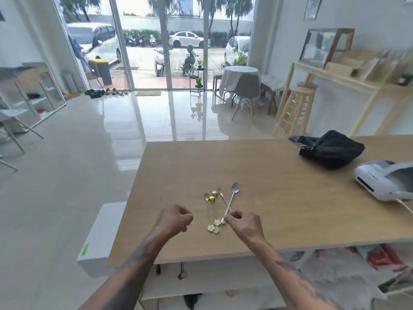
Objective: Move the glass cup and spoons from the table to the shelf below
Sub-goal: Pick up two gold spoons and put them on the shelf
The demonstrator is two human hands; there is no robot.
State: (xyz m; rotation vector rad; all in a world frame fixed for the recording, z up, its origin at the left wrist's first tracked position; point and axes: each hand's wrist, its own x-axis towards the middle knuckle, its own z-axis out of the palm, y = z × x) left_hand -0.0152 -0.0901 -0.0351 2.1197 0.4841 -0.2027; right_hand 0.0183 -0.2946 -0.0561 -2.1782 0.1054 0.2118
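Spoons (220, 205) bunched near worktop (279, 198) edge, handles toward person for easy pickup. Right hand (242, 223) pinching long silver spoon (231, 201) handle tip. Left hand (174, 218) loosely curled, empty, beside gold spoons (212, 209). Glass cup not visible. Shelf (207, 285) below.

No text, brand, number or sign can be read anywhere. The green label (85, 249) on the white box (98, 240) at the near left is too small and blurred to make out. The framed print (312, 7) on the far right wall is also too blurred to read.
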